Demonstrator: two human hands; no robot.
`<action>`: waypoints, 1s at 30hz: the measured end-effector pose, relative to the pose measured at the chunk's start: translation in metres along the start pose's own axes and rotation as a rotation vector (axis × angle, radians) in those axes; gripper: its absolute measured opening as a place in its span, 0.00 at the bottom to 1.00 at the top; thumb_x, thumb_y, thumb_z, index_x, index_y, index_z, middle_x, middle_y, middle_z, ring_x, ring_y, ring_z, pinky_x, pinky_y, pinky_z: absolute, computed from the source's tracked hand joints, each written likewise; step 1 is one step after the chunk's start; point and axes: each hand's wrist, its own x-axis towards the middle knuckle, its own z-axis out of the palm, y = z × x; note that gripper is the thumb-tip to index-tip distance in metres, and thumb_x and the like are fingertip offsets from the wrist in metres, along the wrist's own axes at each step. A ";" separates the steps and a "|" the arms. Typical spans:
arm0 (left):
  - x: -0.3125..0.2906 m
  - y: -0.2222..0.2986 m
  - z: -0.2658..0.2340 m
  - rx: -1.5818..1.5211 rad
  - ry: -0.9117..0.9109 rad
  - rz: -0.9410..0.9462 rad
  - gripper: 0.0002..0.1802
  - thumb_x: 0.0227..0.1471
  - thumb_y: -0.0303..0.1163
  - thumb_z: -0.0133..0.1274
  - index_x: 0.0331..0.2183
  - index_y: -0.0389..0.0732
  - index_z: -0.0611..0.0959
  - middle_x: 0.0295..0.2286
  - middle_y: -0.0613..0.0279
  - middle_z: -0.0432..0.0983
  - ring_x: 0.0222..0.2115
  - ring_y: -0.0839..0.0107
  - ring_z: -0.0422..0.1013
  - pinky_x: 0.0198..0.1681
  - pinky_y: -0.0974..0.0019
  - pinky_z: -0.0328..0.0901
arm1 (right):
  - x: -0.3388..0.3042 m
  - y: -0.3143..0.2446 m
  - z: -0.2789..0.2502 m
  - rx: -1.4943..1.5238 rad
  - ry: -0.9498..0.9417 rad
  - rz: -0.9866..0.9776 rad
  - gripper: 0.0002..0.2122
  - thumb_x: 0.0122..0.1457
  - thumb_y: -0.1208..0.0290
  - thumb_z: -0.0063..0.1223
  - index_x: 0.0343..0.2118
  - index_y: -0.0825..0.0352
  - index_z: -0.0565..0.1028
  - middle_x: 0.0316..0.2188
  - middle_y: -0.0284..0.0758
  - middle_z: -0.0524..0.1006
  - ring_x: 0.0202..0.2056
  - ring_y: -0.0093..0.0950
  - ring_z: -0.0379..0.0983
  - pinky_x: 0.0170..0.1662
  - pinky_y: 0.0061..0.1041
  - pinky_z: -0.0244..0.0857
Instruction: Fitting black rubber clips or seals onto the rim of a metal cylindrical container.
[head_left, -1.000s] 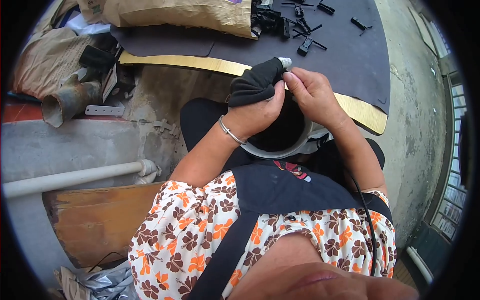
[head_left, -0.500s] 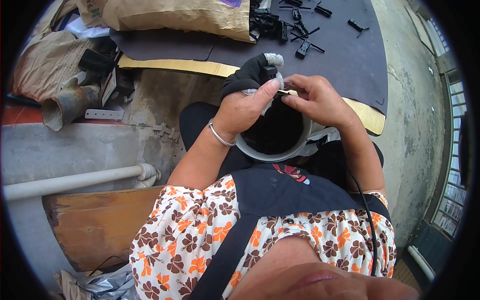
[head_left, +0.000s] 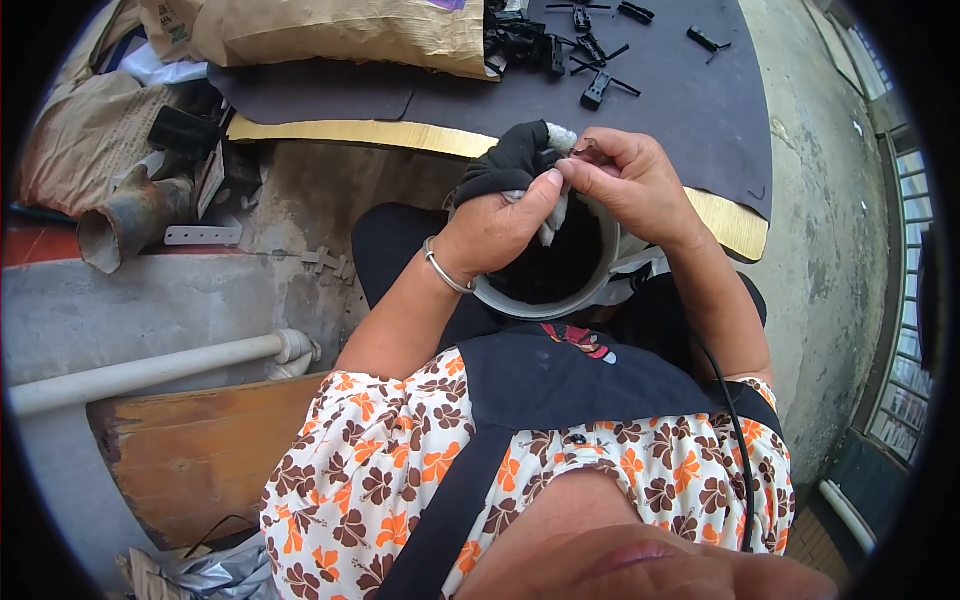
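Note:
My left hand (head_left: 497, 212), its fingers covered by a black and white cloth glove (head_left: 508, 165) and its thumb bare, is closed around a small black plastic part (head_left: 547, 158), mostly hidden by the fingers. Against it, my bare right hand (head_left: 632, 185) pinches with thumb and forefinger. What those fingertips hold is too small and covered to make out. Both hands meet above a light-rimmed bucket (head_left: 540, 309) between my knees, dark inside. Similar black plastic parts (head_left: 595, 92) with thin arms lie on the dark-topped table beyond my hands.
The table (head_left: 690, 130) has a yellow front edge close to my hands. A brown paper sack (head_left: 340, 35) lies on it, with a pile of black parts (head_left: 525, 50) at its mouth. A rusty pipe fitting (head_left: 130, 225) and a white pipe (head_left: 150, 370) are at the left.
My right fingers have closed in against the left thumb, and the yellowish sliver seen between them is now hidden. The black part has sunk deeper into the left hand's grasp.

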 end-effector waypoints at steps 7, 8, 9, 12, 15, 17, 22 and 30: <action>-0.004 0.001 -0.004 -0.266 0.055 -0.272 0.11 0.53 0.27 0.46 0.40 0.35 0.72 0.21 0.71 0.69 0.18 0.86 0.62 0.21 0.81 0.59 | -0.002 -0.008 0.000 -0.387 -0.029 -0.124 0.12 0.60 0.67 0.45 0.24 0.70 0.69 0.16 0.28 0.64 0.21 0.18 0.57 0.24 0.20 0.56; -0.003 0.000 -0.003 -0.201 0.052 -0.231 0.10 0.52 0.26 0.46 0.39 0.36 0.72 0.22 0.70 0.69 0.19 0.84 0.64 0.22 0.78 0.60 | -0.002 -0.007 0.001 -0.411 -0.018 -0.161 0.13 0.60 0.66 0.44 0.24 0.70 0.68 0.15 0.31 0.63 0.19 0.20 0.57 0.24 0.22 0.56; -0.003 -0.001 -0.003 -0.134 0.053 -0.191 0.10 0.52 0.26 0.46 0.38 0.36 0.72 0.22 0.70 0.69 0.20 0.83 0.65 0.23 0.76 0.61 | -0.001 -0.009 0.002 -0.410 -0.018 -0.162 0.13 0.60 0.66 0.44 0.24 0.70 0.68 0.15 0.31 0.63 0.19 0.20 0.57 0.24 0.22 0.56; 0.000 -0.005 0.000 0.078 0.040 -0.016 0.10 0.49 0.24 0.45 0.37 0.35 0.72 0.23 0.64 0.70 0.24 0.74 0.68 0.27 0.70 0.63 | 0.000 -0.012 0.004 -0.480 -0.049 -0.067 0.12 0.59 0.66 0.45 0.26 0.71 0.72 0.16 0.43 0.69 0.18 0.32 0.62 0.26 0.29 0.60; -0.003 -0.004 -0.005 0.254 0.028 0.008 0.11 0.50 0.22 0.45 0.38 0.30 0.72 0.33 0.61 0.70 0.31 0.76 0.66 0.35 0.76 0.62 | 0.002 -0.001 0.013 -0.479 0.043 -0.176 0.12 0.59 0.68 0.45 0.24 0.72 0.69 0.14 0.42 0.64 0.16 0.28 0.56 0.23 0.26 0.57; -0.006 -0.007 -0.008 0.325 0.021 0.012 0.11 0.49 0.22 0.45 0.37 0.30 0.72 0.32 0.60 0.70 0.31 0.75 0.66 0.36 0.74 0.62 | 0.005 0.001 0.016 -0.488 0.024 -0.151 0.11 0.59 0.69 0.44 0.25 0.72 0.69 0.15 0.45 0.66 0.17 0.32 0.57 0.24 0.28 0.58; -0.008 -0.009 -0.007 0.521 0.101 0.193 0.11 0.47 0.21 0.44 0.36 0.31 0.73 0.30 0.57 0.71 0.31 0.70 0.68 0.37 0.70 0.63 | 0.011 0.000 0.021 -0.512 0.041 -0.175 0.11 0.59 0.69 0.45 0.25 0.73 0.70 0.15 0.44 0.68 0.16 0.34 0.58 0.24 0.28 0.59; -0.013 -0.010 -0.025 0.804 0.028 0.259 0.15 0.44 0.29 0.54 0.37 0.38 0.78 0.36 0.49 0.73 0.37 0.54 0.70 0.42 0.62 0.64 | 0.038 0.012 -0.028 -1.159 0.271 -0.158 0.13 0.54 0.67 0.51 0.42 0.63 0.68 0.27 0.44 0.76 0.30 0.41 0.72 0.33 0.36 0.65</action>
